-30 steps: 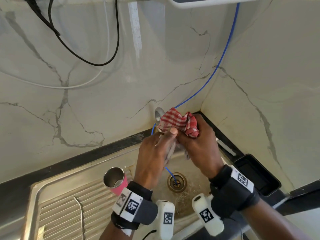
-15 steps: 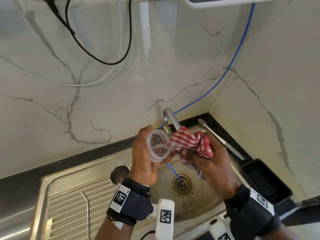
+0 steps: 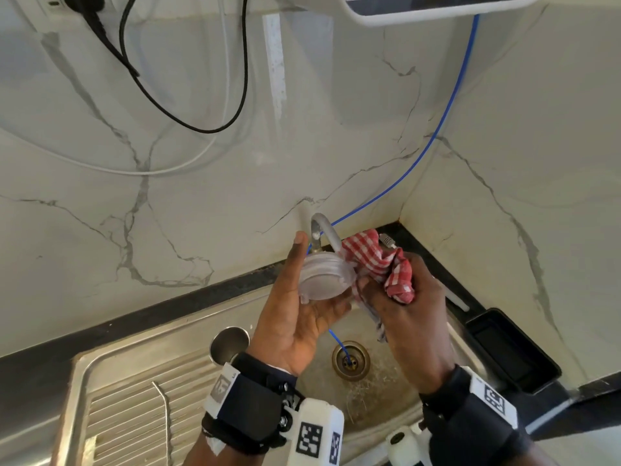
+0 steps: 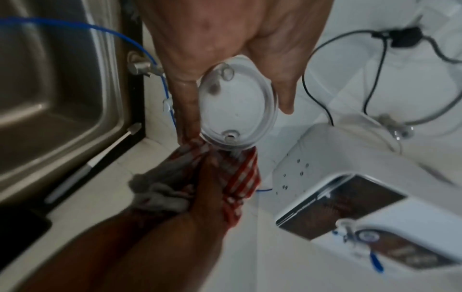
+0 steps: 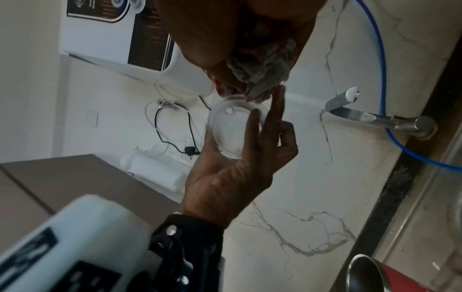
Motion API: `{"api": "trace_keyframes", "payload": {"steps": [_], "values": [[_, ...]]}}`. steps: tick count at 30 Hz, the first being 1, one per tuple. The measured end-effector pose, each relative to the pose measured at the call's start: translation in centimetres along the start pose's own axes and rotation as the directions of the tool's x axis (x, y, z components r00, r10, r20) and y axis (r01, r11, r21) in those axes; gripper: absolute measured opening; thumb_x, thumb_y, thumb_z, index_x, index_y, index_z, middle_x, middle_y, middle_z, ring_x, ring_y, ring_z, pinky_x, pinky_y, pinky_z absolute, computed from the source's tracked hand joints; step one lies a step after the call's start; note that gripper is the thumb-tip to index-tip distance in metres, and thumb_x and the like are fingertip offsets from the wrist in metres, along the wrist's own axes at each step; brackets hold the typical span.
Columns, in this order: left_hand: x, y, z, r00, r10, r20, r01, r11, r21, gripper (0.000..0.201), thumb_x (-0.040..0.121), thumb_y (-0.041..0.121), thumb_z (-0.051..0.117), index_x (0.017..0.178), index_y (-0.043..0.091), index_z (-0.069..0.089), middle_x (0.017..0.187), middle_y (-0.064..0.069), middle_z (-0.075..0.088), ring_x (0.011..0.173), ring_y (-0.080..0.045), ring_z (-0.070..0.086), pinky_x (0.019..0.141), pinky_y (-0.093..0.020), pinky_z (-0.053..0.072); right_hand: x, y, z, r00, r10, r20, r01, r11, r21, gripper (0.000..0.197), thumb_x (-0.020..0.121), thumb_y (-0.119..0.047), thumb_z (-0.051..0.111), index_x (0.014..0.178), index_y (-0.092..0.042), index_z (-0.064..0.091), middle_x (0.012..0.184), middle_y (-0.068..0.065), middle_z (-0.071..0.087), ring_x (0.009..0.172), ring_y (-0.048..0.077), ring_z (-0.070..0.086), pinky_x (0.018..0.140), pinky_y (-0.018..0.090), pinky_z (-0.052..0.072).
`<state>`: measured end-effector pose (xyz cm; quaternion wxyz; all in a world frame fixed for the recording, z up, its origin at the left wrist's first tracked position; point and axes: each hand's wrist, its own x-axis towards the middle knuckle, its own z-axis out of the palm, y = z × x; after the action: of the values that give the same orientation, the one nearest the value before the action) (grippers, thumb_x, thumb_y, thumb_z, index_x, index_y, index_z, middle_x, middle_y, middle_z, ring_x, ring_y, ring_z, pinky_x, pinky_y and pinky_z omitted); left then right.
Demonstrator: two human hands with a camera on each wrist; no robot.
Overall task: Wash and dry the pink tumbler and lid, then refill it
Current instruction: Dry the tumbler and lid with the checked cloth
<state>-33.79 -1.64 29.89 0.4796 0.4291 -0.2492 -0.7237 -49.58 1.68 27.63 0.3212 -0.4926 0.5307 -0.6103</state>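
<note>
My left hand (image 3: pixel 302 297) holds the clear round lid (image 3: pixel 326 277) by its edge between thumb and fingers, above the sink basin. The lid (image 4: pixel 237 106) faces the left wrist camera with its small holes showing. My right hand (image 3: pixel 400 297) grips a bunched red and white checked cloth (image 3: pixel 379 264) and presses it against the lid's right edge. In the right wrist view the lid (image 5: pixel 232 128) sits against my left fingers, with the cloth (image 5: pixel 262 65) just above it. The pink tumbler (image 3: pixel 228 341) stands open on the drainboard, mostly hidden behind my left wrist; its steel rim and pink wall (image 5: pixel 390 276) show at the lower right.
A curved steel tap (image 3: pixel 319 230) rises behind the lid. A thin blue tube (image 3: pixel 437 129) runs down the wall into the drain (image 3: pixel 351 359). A black tray (image 3: pixel 510 351) and a toothbrush (image 3: pixel 453 297) lie on the counter at the right. A metal straw (image 3: pixel 164 412) lies on the drainboard.
The lid was hidden between both hands and the cloth; my left hand has since drawn it out and turned it. The cloth now sits at its right edge. The view has tilted.
</note>
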Motion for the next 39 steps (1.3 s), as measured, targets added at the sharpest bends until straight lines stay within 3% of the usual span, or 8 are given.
{"api": "trace_keyframes", "payload": {"steps": [9,13,17,21,27,33,37,39], "values": [[-0.4,-0.4,-0.4,0.990,0.040,0.137,-0.083,0.942,0.326,0.053,0.083,0.067,0.068,0.113,0.026,0.081,0.102,-0.002,0.082,0.084,-0.014,0.076,0.077,-0.037,0.060,1.2,-1.1,-0.6,0.994,-0.083,0.069,0.088,0.993,-0.078,0.036,0.087,-0.001,0.078,0.110,-0.028,0.069,0.103,-0.007,0.074,0.098,0.019,0.071,0.086,0.050,0.059],[-0.5,-0.4,0.4,0.982,0.161,0.100,-0.188,0.893,0.410,0.048,0.090,0.067,0.065,0.097,0.022,0.082,0.093,-0.012,0.080,0.079,-0.018,0.075,0.072,-0.039,0.059,2.0,-1.5,-0.9,0.975,-0.164,0.147,0.176,0.982,-0.072,0.037,0.088,0.004,0.076,0.114,-0.020,0.070,0.108,-0.004,0.074,0.102,0.024,0.071,0.087,0.050,0.058],[-0.4,-0.5,0.3,0.939,0.326,0.113,-0.345,0.872,0.347,0.029,0.107,0.042,0.060,0.086,0.028,0.073,0.078,-0.005,0.075,0.074,-0.012,0.070,0.077,-0.043,0.058,1.7,-0.7,-1.2,0.979,-0.091,0.183,0.103,0.993,-0.055,0.030,0.091,0.001,0.074,0.109,-0.022,0.070,0.097,-0.003,0.074,0.090,0.020,0.072,0.080,0.045,0.059],[0.1,-1.0,0.4,0.930,0.366,0.039,-0.365,0.905,0.219,0.038,0.089,0.058,0.068,0.095,0.021,0.070,0.082,0.002,0.076,0.079,-0.016,0.073,0.080,-0.043,0.059,0.0,0.2,-0.6,0.989,-0.013,0.149,0.014,1.000,-0.006,0.024,0.092,-0.001,0.073,0.108,-0.019,0.068,0.095,-0.004,0.074,0.087,0.013,0.071,0.074,0.027,0.057],[1.1,-1.5,0.9,0.914,0.382,-0.139,-0.366,0.922,0.125,0.033,0.113,0.029,0.047,0.089,0.014,0.063,0.068,0.003,0.070,0.062,-0.008,0.069,0.055,-0.021,0.055,-1.9,1.0,0.6,0.998,-0.038,0.053,0.039,0.999,-0.022,0.027,0.087,-0.010,0.081,0.106,-0.024,0.067,0.096,-0.007,0.075,0.089,0.016,0.072,0.077,0.046,0.060],[1.6,-2.2,1.7,0.922,0.329,-0.204,-0.321,0.944,0.075,0.054,0.111,0.061,0.032,0.105,0.018,0.066,0.082,0.003,0.073,0.083,-0.011,0.072,0.081,-0.037,0.059,-2.7,1.1,1.1,0.998,-0.037,0.052,0.039,0.999,-0.038,0.029,0.084,-0.007,0.085,0.103,-0.020,0.069,0.092,-0.006,0.075,0.082,0.017,0.072,0.071,0.049,0.060],[1.9,-2.6,2.1,0.923,0.284,-0.261,-0.286,0.958,0.030,0.098,0.082,0.096,0.038,0.143,0.023,0.059,0.126,-0.008,0.073,0.122,-0.032,0.069,0.113,-0.061,0.048,-3.0,0.5,1.2,0.993,-0.097,0.059,0.098,0.995,-0.009,0.029,0.082,-0.006,0.085,0.104,-0.017,0.069,0.093,-0.005,0.076,0.082,0.016,0.073,0.070,0.045,0.060],[1.8,-2.7,2.2,0.931,0.289,-0.225,-0.293,0.956,0.016,0.099,0.089,0.092,0.039,0.142,0.011,0.057,0.104,-0.017,0.074,0.109,-0.037,0.073,0.110,-0.065,0.050,-3.2,0.0,1.3,0.981,-0.172,0.088,0.175,0.984,-0.023,0.031,0.083,-0.006,0.085,0.107,-0.017,0.069,0.097,-0.008,0.076,0.085,0.018,0.074,0.070,0.047,0.060]]}}
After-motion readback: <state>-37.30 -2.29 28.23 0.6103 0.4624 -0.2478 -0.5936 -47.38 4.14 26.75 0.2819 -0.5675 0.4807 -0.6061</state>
